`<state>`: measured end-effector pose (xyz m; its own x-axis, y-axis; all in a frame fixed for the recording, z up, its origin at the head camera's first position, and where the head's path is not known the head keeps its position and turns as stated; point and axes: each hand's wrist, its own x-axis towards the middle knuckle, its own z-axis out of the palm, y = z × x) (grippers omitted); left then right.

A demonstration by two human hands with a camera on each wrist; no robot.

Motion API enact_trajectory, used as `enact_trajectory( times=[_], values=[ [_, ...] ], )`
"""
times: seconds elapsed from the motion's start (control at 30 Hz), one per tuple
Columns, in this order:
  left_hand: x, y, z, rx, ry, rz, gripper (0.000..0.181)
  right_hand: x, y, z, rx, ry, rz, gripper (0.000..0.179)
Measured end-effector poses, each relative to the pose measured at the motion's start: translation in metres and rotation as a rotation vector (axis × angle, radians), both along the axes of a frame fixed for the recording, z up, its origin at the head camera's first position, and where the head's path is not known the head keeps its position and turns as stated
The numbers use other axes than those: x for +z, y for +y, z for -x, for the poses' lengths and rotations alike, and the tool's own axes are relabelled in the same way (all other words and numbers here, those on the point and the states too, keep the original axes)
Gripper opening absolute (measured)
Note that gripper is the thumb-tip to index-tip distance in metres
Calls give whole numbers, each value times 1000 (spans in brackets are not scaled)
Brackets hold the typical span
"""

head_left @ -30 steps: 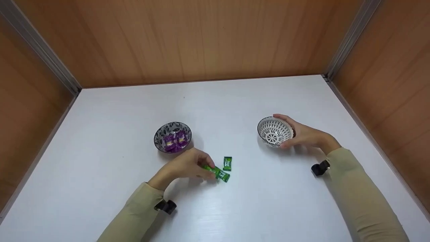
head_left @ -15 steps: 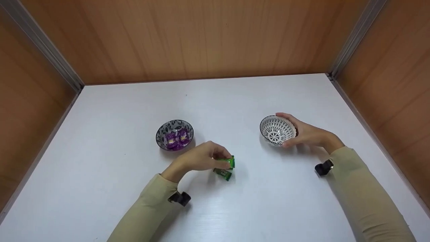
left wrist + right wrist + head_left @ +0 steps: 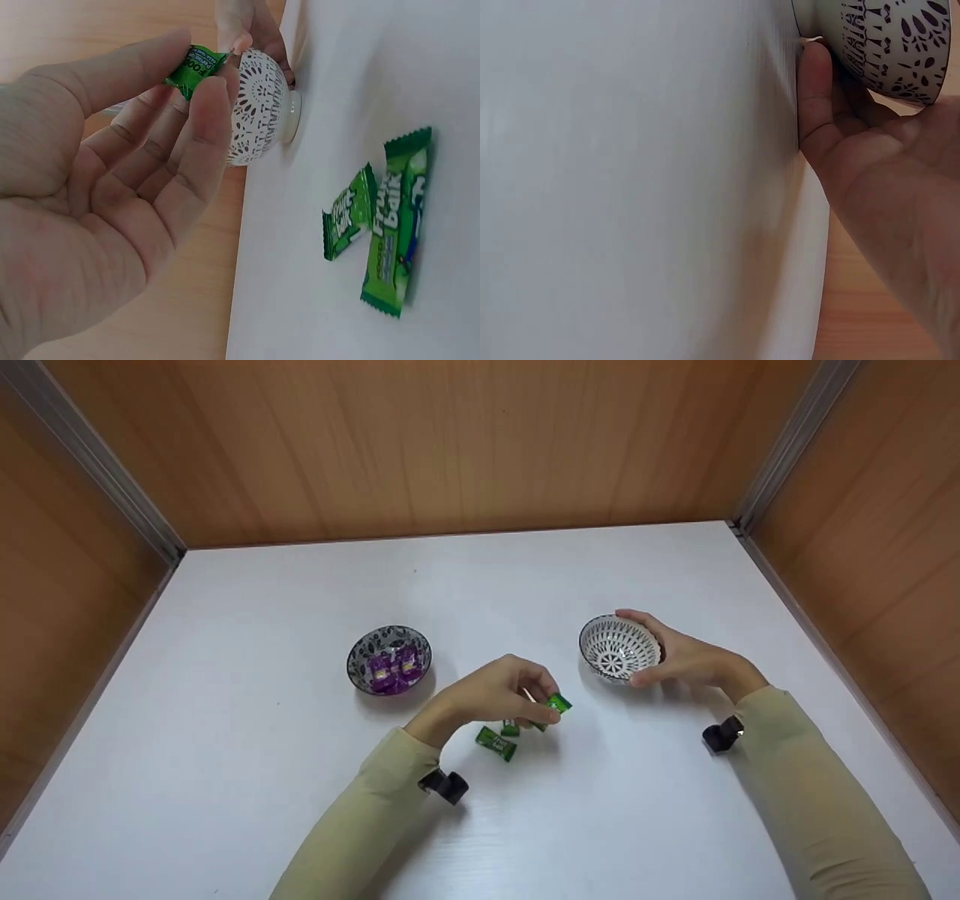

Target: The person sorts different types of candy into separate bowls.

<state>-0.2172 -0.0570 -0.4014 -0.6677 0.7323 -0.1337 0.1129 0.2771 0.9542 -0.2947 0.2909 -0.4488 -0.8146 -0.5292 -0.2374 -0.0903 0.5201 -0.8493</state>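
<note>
Between thumb and fingertips, my left hand (image 3: 499,690) pinches a small green-wrapped candy (image 3: 559,703); the left wrist view shows the candy (image 3: 193,71) up close, raised off the table. My right hand (image 3: 686,660) holds a white bowl with a dark pattern (image 3: 616,649) by its side, thumb at the near side and fingers behind. In the head view nothing lies inside this bowl. Two more green candies, one (image 3: 396,225) overlapping the other (image 3: 351,214), lie on the table below my left hand.
A dark-patterned bowl (image 3: 361,669) with several purple-wrapped candies (image 3: 396,669) stands to the left of my left hand. Wooden panels (image 3: 450,450) close off the white table (image 3: 225,780) at the back and both sides.
My left hand has picked up a green candy and moved right with it, toward the white bowl. Two green candies stay behind on the table. My right hand keeps its place on the bowl.
</note>
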Motion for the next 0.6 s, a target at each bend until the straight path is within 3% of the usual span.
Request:
enact_trajectory(
  times=[0.17, 0.43, 0.6],
  values=[
    [8, 19, 4, -11, -9, -23, 12, 1, 0, 1, -13, -12, -13, 111],
    [23, 45, 17, 24, 71, -21, 14, 0, -2, 1, 11, -42, 36, 110],
    [30, 60, 24, 42, 67, -10, 15, -1, -1, 1, 12, -47, 28, 109]
  ],
)
